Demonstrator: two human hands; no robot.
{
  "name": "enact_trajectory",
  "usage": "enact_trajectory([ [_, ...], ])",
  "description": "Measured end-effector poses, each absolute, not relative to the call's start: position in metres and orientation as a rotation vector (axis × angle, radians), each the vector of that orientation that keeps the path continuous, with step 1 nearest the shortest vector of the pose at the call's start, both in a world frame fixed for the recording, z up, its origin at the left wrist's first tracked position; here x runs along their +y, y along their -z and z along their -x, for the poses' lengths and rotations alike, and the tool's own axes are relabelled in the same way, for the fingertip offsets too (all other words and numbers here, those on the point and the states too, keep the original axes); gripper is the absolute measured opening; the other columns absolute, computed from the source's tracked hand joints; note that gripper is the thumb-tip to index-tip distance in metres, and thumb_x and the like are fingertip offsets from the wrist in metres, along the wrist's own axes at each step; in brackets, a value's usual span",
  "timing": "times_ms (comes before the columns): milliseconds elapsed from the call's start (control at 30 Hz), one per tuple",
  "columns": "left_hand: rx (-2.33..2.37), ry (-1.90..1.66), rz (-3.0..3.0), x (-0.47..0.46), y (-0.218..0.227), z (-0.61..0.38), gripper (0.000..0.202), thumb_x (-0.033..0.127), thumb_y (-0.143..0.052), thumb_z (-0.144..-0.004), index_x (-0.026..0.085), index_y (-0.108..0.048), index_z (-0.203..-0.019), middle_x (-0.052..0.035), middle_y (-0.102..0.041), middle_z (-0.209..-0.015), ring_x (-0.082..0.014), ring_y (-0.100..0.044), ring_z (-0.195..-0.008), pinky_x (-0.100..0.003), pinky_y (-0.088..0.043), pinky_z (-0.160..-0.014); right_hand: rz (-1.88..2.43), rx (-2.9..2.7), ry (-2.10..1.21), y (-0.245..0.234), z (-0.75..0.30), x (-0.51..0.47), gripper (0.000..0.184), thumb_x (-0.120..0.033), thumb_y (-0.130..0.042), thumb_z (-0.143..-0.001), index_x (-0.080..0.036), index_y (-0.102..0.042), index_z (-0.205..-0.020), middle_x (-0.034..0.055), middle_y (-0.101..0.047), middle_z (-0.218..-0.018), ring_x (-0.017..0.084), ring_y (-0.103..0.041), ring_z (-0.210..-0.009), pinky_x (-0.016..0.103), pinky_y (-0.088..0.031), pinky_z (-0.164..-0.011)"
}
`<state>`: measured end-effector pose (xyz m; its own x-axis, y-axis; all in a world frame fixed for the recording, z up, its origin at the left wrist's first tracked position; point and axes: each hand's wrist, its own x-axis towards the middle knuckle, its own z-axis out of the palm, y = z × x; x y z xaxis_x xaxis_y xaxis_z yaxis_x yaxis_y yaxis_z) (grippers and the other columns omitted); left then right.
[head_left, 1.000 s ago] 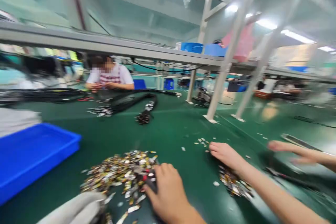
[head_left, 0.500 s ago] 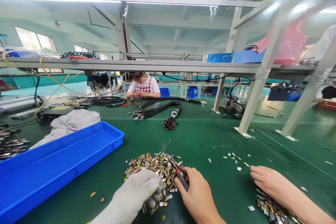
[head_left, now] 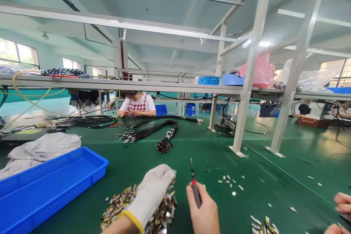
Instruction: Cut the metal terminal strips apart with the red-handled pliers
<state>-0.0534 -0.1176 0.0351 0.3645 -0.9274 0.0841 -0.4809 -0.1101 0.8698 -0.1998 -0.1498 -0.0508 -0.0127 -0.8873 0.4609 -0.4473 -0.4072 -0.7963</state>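
My left hand [head_left: 156, 186], in a white knit glove with a yellow cuff, is closed in a pinch above a heap of small metal pieces [head_left: 117, 204] with yellowish and brown parts. A small pale, shiny piece [head_left: 174, 172] peeks out at its fingertips; most of it is hidden. To the right, my bare right hand [head_left: 203, 204] is wrapped round cutting pliers [head_left: 195, 188] with dark grey and red handles. Their jaws point up and away from me, apart from the heap and from my left hand.
A long blue tray [head_left: 63, 179] lies left, beside a grey cloth [head_left: 46, 146]. Bundled black cables [head_left: 164, 126] lie ahead. Loose bits [head_left: 229, 181] and a smaller pile [head_left: 263, 225] are on the right, near another person's hands [head_left: 342, 204]. Shelf posts [head_left: 240, 135] rise from the table.
My view has swung right and up. My left hand has moved up, away from me, with a small piece at its fingertips. The pliers have come off the heap and now point upward.
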Motion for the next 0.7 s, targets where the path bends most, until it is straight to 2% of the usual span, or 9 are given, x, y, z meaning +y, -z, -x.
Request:
enact_trajectory([
  [100, -1.282, 0.569, -1.736, -0.134, -0.033, 0.053, 0.024, 0.038, -0.048, -0.081, 0.021, -0.061, -0.070, 0.0013, -0.061, -0.064, -0.0151, -0.056, -0.063, -0.023, -0.038, -0.058, 2.003, 1.430, 1.473, 0.061, 0.194, -0.152, 0.053, -0.065, -0.030, -0.091, -0.025, -0.064, -0.086, 0.0040, -0.071, -0.075, 0.027, -0.069, -0.069, 0.034, -0.050, -0.061],
  [233, -1.283, 0.566, -1.732, -0.147, -0.031, 0.053, 0.025, 0.038, -0.044, -0.082, 0.021, -0.062, -0.076, 0.0013, -0.064, -0.069, -0.0147, -0.057, -0.063, -0.023, -0.038, -0.058, 2.086, 1.489, 1.476, 0.067, 0.187, -0.150, 0.053, -0.063, -0.025, -0.093, -0.027, -0.063, -0.082, 0.0019, -0.069, -0.070, 0.027, -0.068, -0.063, 0.034, -0.049, -0.056],
  [367, -1.270, 0.601, -1.720, -0.152, -0.032, 0.058, 0.025, 0.040, -0.045, -0.081, 0.020, -0.061, -0.076, -0.0003, -0.066, -0.073, -0.0161, -0.059, -0.065, -0.025, -0.041, -0.062, 2.113, 1.538, 1.422, 0.070, 0.187, -0.154, 0.052, -0.061, -0.027, -0.093, -0.027, -0.059, -0.072, 0.0014, -0.065, -0.059, 0.028, -0.066, -0.056, 0.033, -0.044, -0.050],
  [500, -1.261, 0.663, -1.686, -0.154, -0.035, 0.063, 0.025, 0.037, -0.040, -0.080, 0.018, -0.057, -0.076, -0.0022, -0.066, -0.075, -0.0155, -0.060, -0.067, -0.024, -0.045, -0.064, 2.095, 1.509, 1.452, 0.068, 0.191, -0.156, 0.045, -0.055, -0.033, -0.095, -0.026, -0.058, -0.071, 0.0014, -0.064, -0.057, 0.027, -0.066, -0.055, 0.032, -0.043, -0.050],
  [567, -1.276, 0.676, -1.694, -0.157, -0.034, 0.062, 0.026, 0.037, -0.039, -0.081, 0.018, -0.057, -0.078, -0.0030, -0.066, -0.076, -0.0152, -0.060, -0.066, -0.024, -0.045, -0.064, 2.089, 1.480, 1.480, 0.062, 0.193, -0.152, 0.041, -0.051, -0.035, -0.095, -0.025, -0.059, -0.075, 0.0024, -0.065, -0.062, 0.026, -0.066, -0.058, 0.032, -0.045, -0.053],
  [700, -1.393, 0.666, -1.763, -0.163, -0.025, 0.062, 0.023, 0.036, -0.047, -0.080, 0.018, -0.059, -0.074, -0.0018, -0.063, -0.070, -0.0156, -0.056, -0.062, -0.025, -0.039, -0.058, 2.148, 1.160, 1.666, 0.047, 0.193, -0.134, 0.025, -0.039, -0.040, -0.094, -0.022, -0.059, -0.099, 0.0061, -0.065, -0.082, 0.022, -0.064, -0.071, 0.032, -0.049, -0.064],
])
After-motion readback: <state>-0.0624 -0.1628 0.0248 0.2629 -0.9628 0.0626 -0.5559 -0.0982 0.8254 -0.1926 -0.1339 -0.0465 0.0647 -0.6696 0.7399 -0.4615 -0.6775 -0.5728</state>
